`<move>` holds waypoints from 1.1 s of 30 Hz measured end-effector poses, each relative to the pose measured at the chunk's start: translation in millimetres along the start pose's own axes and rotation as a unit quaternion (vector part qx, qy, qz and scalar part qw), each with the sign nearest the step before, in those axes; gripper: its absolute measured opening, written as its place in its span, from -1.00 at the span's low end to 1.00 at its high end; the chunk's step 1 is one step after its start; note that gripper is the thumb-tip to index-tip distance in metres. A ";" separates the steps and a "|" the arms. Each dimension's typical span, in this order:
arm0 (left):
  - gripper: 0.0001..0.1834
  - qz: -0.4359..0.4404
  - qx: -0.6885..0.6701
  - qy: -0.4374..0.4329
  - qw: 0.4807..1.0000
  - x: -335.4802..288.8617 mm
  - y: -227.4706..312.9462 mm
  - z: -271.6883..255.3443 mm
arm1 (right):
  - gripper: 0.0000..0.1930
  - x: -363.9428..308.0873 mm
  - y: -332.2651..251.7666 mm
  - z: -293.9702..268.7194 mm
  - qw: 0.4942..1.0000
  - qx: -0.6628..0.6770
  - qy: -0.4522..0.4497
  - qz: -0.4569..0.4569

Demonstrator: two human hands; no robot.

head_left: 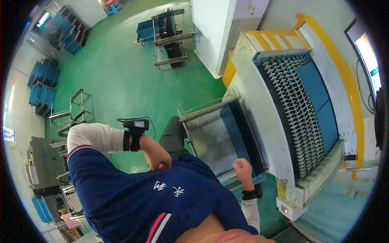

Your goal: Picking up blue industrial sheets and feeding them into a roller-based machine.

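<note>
My left hand (158, 157) is held against the front of my dark blue shirt, its fingers curled in and nothing showing in them. My right hand (243, 171) is closed like a fist over the near right part of a metal rack (187, 133); no object shows in it. Whether it touches the rack's contents I cannot tell. Several dark blue panels (239, 129) stand on edge in the rack's right side. Towards the left, a greyish see-through sheet surface (212, 139) shows between the slotted bars.
Right of the rack stands a conveyor machine (289, 117) with rows of rollers and blue panels (312, 87) on it. Another rack with dark panels (172, 38) stands ahead on the green floor (117, 77). Empty metal racks (77, 107) and stacked blue panels (42, 87) line the left.
</note>
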State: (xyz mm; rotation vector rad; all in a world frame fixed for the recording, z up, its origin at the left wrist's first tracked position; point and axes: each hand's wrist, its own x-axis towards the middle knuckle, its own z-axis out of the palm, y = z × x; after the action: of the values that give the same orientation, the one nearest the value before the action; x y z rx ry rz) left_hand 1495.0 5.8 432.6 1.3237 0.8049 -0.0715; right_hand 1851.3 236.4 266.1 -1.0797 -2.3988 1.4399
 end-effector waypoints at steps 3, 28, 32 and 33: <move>-0.66 -0.047 0.110 -0.189 0.975 1.2 18.1 -3.2 | -0.63 17.9 16.2 -12.7 0.973 -0.183 0.120 -0.067; -0.71 0.055 0.038 0.004 0.998 3.1 -12.4 24.1 | -0.73 62.7 42.2 22.0 0.932 -0.305 0.197 0.010; -0.71 0.082 0.009 0.010 0.997 3.7 -16.7 22.5 | -0.86 68.0 61.1 24.7 0.914 -0.355 0.199 0.005; -0.70 0.083 -0.015 0.012 0.996 4.5 -14.6 19.1 | -0.86 68.1 70.5 26.4 0.914 -0.350 0.203 0.013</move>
State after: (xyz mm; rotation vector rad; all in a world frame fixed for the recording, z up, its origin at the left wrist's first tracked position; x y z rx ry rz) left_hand 1500.4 -13.4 418.3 1.3602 0.7103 0.0876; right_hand 1825.0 281.2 178.9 -1.3661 -2.6026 0.2561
